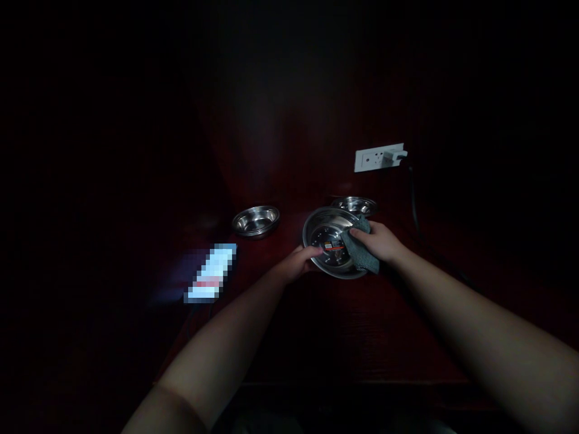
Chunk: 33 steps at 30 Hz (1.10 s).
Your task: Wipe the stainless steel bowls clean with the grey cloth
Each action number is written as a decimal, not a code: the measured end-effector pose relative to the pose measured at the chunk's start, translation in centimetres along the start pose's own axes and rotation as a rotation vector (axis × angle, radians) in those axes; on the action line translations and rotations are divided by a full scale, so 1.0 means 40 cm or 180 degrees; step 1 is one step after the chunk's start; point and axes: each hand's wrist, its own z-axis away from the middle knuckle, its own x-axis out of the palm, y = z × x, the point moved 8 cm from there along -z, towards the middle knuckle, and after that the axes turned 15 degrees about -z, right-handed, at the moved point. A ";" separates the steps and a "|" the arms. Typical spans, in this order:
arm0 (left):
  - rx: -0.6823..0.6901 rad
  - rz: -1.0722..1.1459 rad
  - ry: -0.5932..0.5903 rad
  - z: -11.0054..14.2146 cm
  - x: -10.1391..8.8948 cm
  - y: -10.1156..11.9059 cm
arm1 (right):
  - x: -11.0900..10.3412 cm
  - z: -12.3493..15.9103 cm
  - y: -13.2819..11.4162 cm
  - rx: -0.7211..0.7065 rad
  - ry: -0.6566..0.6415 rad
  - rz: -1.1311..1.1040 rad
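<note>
A shiny metal bowl [316, 228] is held tilted above the dark red table, its inside facing me. On its bottom shows a small orange and black label [333, 246]. My left hand [298, 262] grips the bowl's left rim, thumb inside and fingers hidden beneath. My right hand [377, 240] is closed on a grey-green cloth [362, 250], which lies folded over the bowl's right rim. The cloth touches the inner wall there.
Behind the held bowl sits another metal bowl [362, 205], partly hidden. To the left are stacked metal bowls [256, 221]. A lit phone-like screen [210, 274], blurred out, lies nearer on the left. A wall socket [379, 158] holds a plug with a dark cable [414, 202].
</note>
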 end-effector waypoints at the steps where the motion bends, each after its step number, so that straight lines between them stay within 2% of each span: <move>1: 0.0005 0.0002 -0.0025 0.000 0.002 0.000 | 0.001 0.001 0.000 0.0017 -0.0010 -0.0017; 9: 0.0013 0.0107 0.0000 0.001 0.009 0.004 | -0.009 -0.017 0.032 0.0105 0.0071 -0.0301; 16: 0.0016 0.0133 0.0037 -0.005 0.006 0.000 | -0.025 -0.025 0.032 -0.0065 0.0242 0.0004; 26: 0.0038 -0.0026 -0.0011 -0.006 0.004 -0.003 | -0.020 -0.013 0.019 -0.0005 0.0170 0.0303; 33: 0.0025 -0.0129 -0.0020 -0.007 0.000 -0.005 | -0.011 -0.010 0.024 0.0170 0.0090 0.0138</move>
